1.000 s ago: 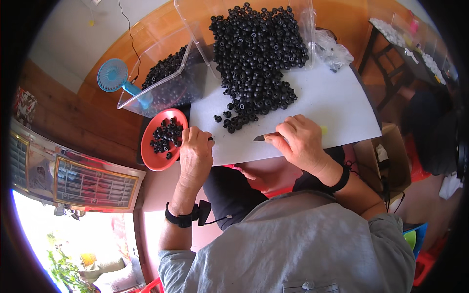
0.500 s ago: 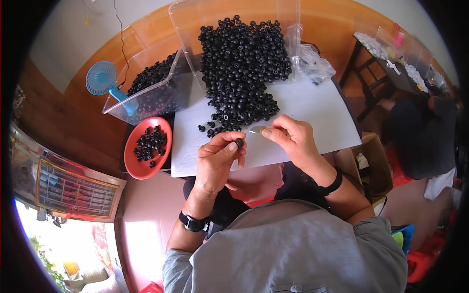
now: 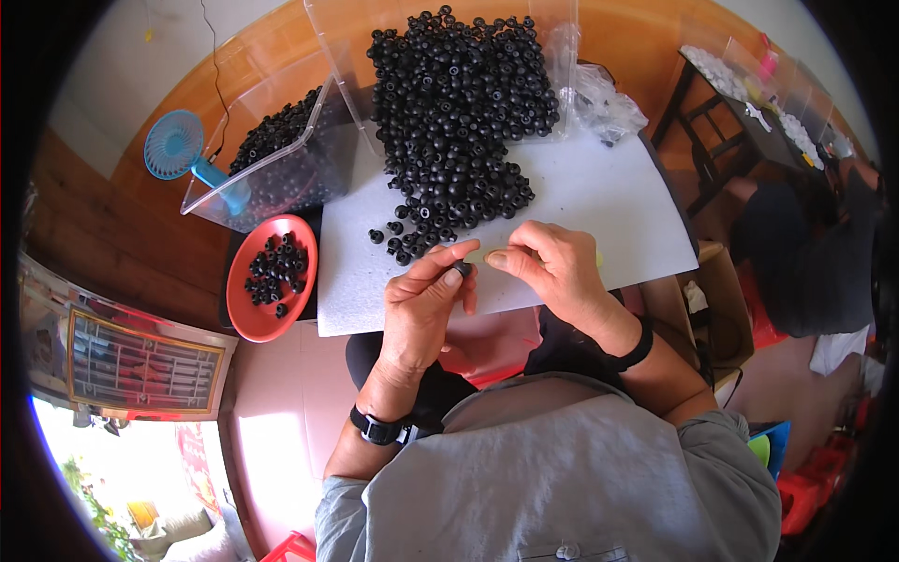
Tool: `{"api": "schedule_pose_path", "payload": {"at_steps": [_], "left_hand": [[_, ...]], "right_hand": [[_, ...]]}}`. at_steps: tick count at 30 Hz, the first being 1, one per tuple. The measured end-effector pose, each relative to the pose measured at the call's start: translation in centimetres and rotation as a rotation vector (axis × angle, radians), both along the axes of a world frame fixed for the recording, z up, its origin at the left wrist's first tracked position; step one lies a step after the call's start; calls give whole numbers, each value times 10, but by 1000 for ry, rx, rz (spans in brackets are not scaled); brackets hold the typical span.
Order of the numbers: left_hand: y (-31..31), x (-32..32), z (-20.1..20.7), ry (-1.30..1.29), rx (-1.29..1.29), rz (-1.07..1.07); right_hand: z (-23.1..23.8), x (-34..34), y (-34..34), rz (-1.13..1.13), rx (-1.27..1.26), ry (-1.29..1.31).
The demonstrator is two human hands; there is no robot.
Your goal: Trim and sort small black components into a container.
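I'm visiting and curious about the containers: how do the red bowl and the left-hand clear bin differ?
The red bowl is rounded, while the clear bin is boxy. The bowl is smaller and shallower than the bin. The bowl is opaque; the bin's walls are see-through. The bowl holds a small batch, with bare red showing; the bin holds far more. Both contain small black pieces.
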State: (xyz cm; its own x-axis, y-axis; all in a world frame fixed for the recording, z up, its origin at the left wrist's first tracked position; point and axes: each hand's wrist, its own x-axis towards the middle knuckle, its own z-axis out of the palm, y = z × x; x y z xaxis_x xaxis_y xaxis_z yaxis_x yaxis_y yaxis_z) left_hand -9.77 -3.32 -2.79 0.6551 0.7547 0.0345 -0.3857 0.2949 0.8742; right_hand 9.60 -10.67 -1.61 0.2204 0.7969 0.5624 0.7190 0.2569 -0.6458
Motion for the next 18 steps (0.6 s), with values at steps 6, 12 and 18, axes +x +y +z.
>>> {"api": "schedule_pose_path", "payload": {"at_steps": [6,12,18], "left_hand": [[1,0,-2,0,12,-3],[-5,3,0,32,35,74],[-4,2,-2,31,20,65]], "right_hand": [[-2,0,1,0,1,6],[-4,0,1,7,48,-39],[-10,2,2,29,104,-98]]}}
